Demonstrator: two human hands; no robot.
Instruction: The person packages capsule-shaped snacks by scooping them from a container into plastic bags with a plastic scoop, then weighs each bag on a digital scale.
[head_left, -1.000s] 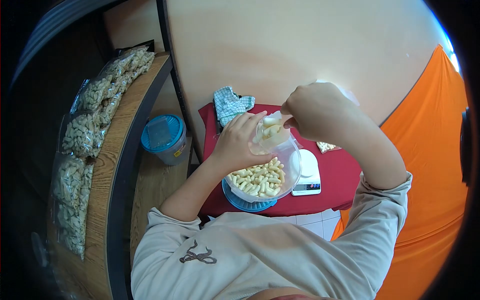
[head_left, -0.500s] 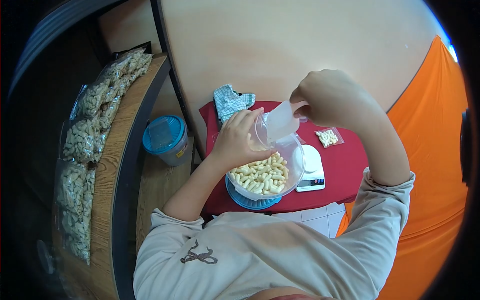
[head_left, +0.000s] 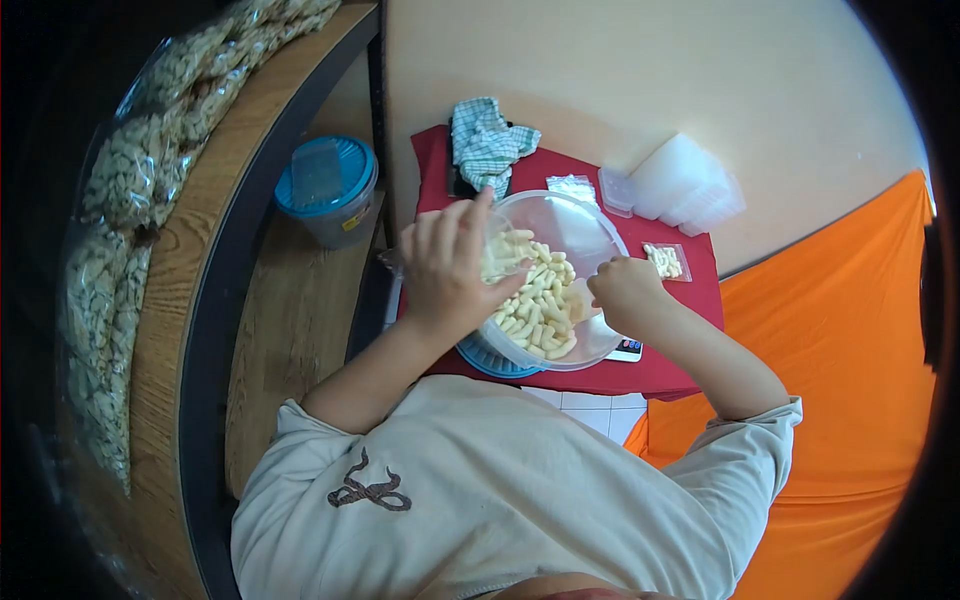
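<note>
My left hand (head_left: 440,262) is closed around a clear plastic bag (head_left: 500,252) with pale finger-shaped puffed snacks in it, held over the left rim of a large translucent tub (head_left: 585,215). A heap of the same puffed snacks (head_left: 540,315) lies in the tub, which leans towards me over a blue ridged lid (head_left: 495,358). At the tub's right side, the fingers of my right hand (head_left: 630,295) are closed on a translucent plastic scoop (head_left: 580,300), its blade down among the snacks. The hand hides the scoop's grip.
The red-covered table (head_left: 685,350) also holds a checked cloth (head_left: 490,140), a small filled packet (head_left: 665,262), stacked clear containers (head_left: 685,185) and a partly hidden white scale (head_left: 626,350). A blue-lidded bucket (head_left: 330,195) stands left, beside a wooden shelf (head_left: 205,230) with bagged snacks (head_left: 130,170).
My right hand has come down with the scoop from the bag's mouth into the tub. Snacks now show inside the bag in my left hand. The view has shifted, bringing the stacked containers into sight.
</note>
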